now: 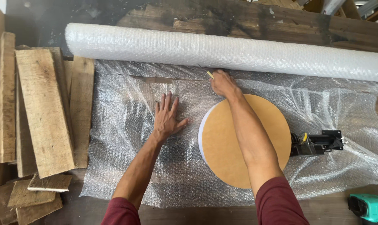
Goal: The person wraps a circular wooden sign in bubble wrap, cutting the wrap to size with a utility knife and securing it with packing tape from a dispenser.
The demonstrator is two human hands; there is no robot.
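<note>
Your right hand (223, 83) is gripping one small cutter (210, 75) at the bubble wrap sheet (126, 137); left hand (167, 116) is pressing flat, unclenched; one disc (222, 146).

Left hand (167, 118) flat on bubble wrap (126, 137); right hand (223, 83) grips a cutter (210, 75).

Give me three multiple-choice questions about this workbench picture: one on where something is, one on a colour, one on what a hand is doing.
1. Where does the round tan board lie?
A on the bubble wrap sheet
B on the stacked planks
C on the roll

2. What colour is the tool at the lower right corner?
A red
B teal
C yellow

3. How is the left hand?
A fisted
B gripping a plank
C flat, fingers spread

Answers: 1 A, wrap shows all around it. 2 B, its casing is teal. 3 C, its palm presses the sheet, while the right hand holds a thin blade by the bubble wrap roll.
</note>
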